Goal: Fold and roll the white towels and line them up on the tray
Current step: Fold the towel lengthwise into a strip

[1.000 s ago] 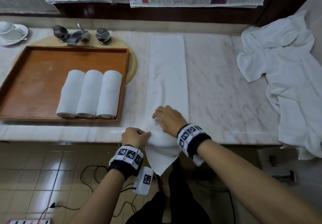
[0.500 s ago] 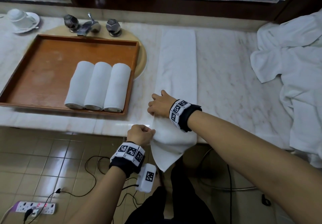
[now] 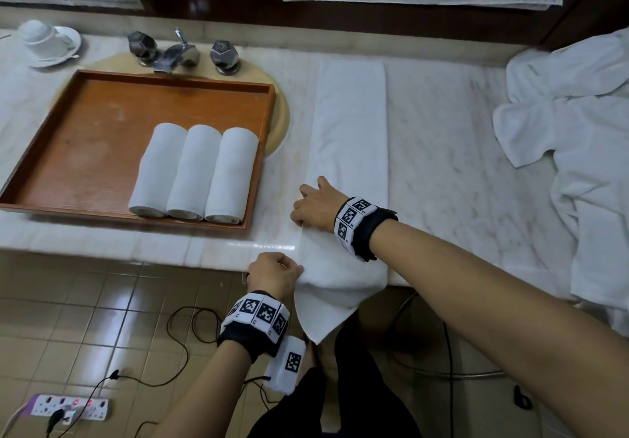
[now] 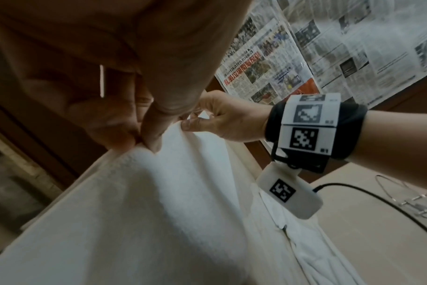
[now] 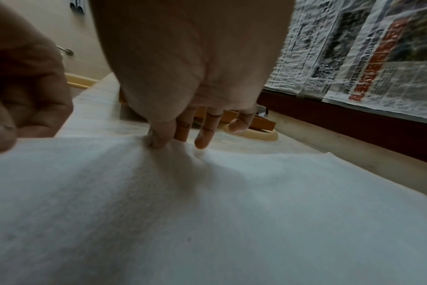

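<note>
- Since 1 second ago, the right hand (image 3: 315, 208) has slid from the near end of the towel (image 3: 350, 124) to its left edge, farther up the strip; the left hand (image 3: 274, 272) has stayed at the near left edge.
- Both hands pinch that edge, fingers curled on the cloth, as the wrist views show.
- Folded long, the towel lies on the counter (image 3: 459, 151) right of the tray (image 3: 102, 110), its near end hanging over the edge.
- 3 rolls (image 3: 195, 173) already sit side by side on the tray.
- Judged from this, the edge is being straightened before rolling; a pile (image 3: 578, 124) waits at the right.
</note>
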